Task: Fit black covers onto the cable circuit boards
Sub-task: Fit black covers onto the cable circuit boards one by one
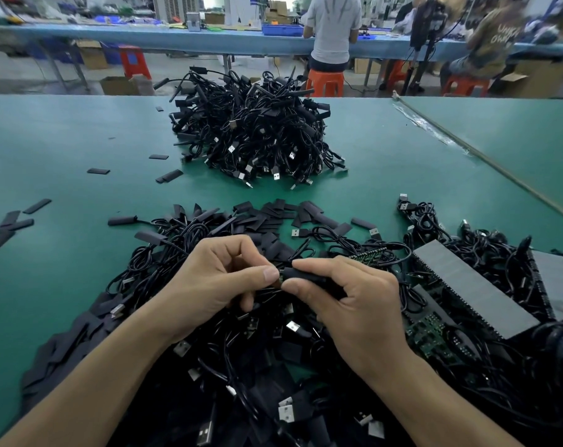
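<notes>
Green matte table (64,150), smooth, cut off left and right. Far pile of black cables (254,130), a tangled mound with silver USB plugs poking out at its base. Near heap of cables (241,366) under my forearms, glossy thin cords, its lower part too dark to sort out. On the right, flat grey rectangular panels (477,295) with toothed edges, half buried in cords, the rightmost blurred. Loose black covers (267,214), flat matte sleeves, scattered just beyond the heap. My left hand (215,279) is curled, thumb and forefinger pinching a cable end. My right hand (348,304) grips a black cover (302,275), tubular, between forefinger and thumb, above the heap. The two meet at my thumb tips; the circuit board there is mostly hidden, can't make it out.
</notes>
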A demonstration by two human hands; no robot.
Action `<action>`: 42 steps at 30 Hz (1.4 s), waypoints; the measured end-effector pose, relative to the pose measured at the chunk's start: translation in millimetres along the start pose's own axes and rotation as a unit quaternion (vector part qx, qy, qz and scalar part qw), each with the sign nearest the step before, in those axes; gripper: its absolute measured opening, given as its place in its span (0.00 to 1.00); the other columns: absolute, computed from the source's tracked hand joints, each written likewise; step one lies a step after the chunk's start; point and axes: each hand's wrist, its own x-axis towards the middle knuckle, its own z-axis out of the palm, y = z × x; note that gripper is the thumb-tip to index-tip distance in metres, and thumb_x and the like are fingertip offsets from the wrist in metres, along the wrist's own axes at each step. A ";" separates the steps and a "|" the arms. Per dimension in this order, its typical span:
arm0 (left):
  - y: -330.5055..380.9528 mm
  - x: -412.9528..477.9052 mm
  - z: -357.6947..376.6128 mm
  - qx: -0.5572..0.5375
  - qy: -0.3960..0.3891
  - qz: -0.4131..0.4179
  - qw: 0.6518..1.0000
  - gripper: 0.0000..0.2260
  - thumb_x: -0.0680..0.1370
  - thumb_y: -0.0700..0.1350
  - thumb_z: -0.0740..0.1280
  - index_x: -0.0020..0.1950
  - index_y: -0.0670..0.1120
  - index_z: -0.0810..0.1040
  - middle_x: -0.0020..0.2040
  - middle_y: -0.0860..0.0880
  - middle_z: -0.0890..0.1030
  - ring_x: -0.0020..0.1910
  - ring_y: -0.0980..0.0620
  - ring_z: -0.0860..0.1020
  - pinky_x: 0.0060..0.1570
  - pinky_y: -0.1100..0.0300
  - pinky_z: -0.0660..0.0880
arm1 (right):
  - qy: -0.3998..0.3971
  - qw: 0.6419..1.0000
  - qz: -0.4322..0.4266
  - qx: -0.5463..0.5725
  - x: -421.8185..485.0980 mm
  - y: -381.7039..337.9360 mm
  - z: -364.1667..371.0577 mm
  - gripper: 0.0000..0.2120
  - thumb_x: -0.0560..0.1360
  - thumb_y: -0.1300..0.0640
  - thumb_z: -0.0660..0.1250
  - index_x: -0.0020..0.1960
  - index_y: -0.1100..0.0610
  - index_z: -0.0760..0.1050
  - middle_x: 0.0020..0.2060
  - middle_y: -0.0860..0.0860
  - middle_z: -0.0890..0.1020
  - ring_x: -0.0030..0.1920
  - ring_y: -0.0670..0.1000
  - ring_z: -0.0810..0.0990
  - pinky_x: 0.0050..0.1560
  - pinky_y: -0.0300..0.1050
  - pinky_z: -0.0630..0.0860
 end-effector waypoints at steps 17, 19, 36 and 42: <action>-4.2 1.9 -2.9 -0.035 0.001 -0.025 0.999 0.12 0.63 0.46 0.80 0.44 0.51 0.84 0.34 0.45 0.81 0.21 0.58 0.70 0.22 0.70 0.67 | -0.042 0.995 -0.039 -0.086 1.1 2.6 -2.8 0.15 0.72 0.52 0.75 0.57 0.56 0.83 0.43 0.47 0.83 0.43 0.44 0.81 0.46 0.38 0.77; -5.2 2.2 -3.9 -0.036 0.001 -0.025 0.999 0.11 0.64 0.46 0.79 0.44 0.51 0.84 0.35 0.44 0.81 0.21 0.57 0.70 0.23 0.70 0.67 | -0.030 0.995 -0.046 -0.082 1.2 3.3 -2.4 0.12 0.72 0.53 0.74 0.53 0.57 0.84 0.42 0.47 0.84 0.43 0.44 0.81 0.46 0.38 0.77; -5.7 0.4 -1.5 0.023 -0.006 -0.002 1.000 0.05 0.69 0.43 0.75 0.41 0.52 0.82 0.31 0.47 0.81 0.21 0.57 0.72 0.23 0.68 0.70 | -0.090 0.990 -0.023 -0.105 2.2 0.4 -3.9 0.14 0.73 0.46 0.71 0.54 0.54 0.85 0.40 0.47 0.84 0.40 0.49 0.83 0.40 0.51 0.80; -4.1 -0.4 -0.3 0.017 0.011 0.001 1.000 0.05 0.68 0.44 0.75 0.41 0.48 0.80 0.31 0.48 0.80 0.20 0.56 0.72 0.23 0.68 0.69 | 0.006 0.997 -0.021 -0.078 1.5 1.3 -2.8 0.19 0.70 0.49 0.76 0.58 0.55 0.83 0.42 0.42 0.83 0.41 0.39 0.80 0.46 0.33 0.78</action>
